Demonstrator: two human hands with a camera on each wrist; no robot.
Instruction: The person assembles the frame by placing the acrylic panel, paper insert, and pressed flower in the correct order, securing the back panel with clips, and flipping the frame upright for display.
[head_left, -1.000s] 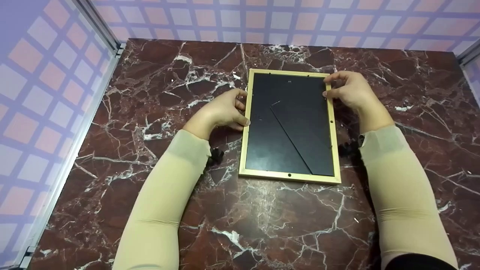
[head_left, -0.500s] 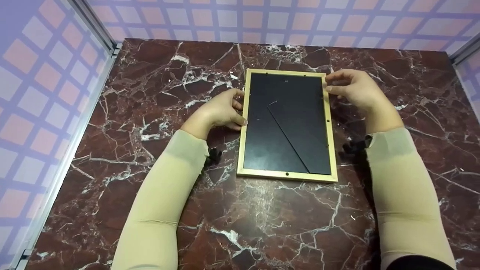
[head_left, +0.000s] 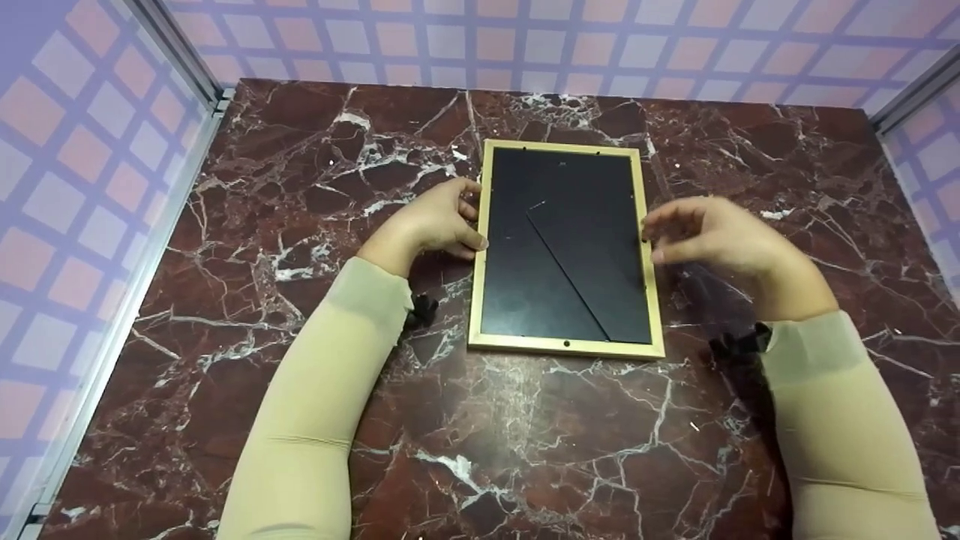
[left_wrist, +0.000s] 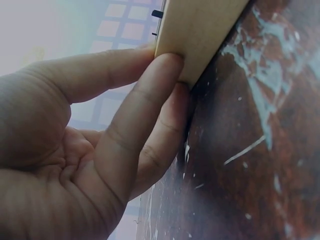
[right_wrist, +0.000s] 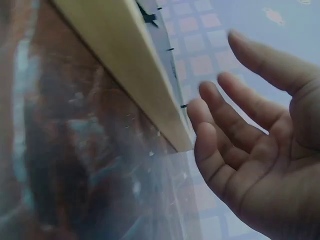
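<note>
A picture frame lies face down on the marbled table, its gold-coloured rim around a black backing board. A slanting line shows on the board where the stand's edge runs. My left hand holds the frame's left side, thumb over the rim. In the left wrist view, its fingertips lie against the pale side wall of the frame. My right hand hovers beside the right rim, slightly blurred, with fingers loosely bent. The right wrist view shows a gap between those fingers and the frame.
The dark red table with white veins extends around the frame on all sides. A checked wall stands along the back, and another checked panel closes the left side. Black wrist cameras sit below both hands.
My right hand has let go of the frame's upper right edge and moved down along the right side. The left hand stays on the left edge. The view has shifted slightly.
</note>
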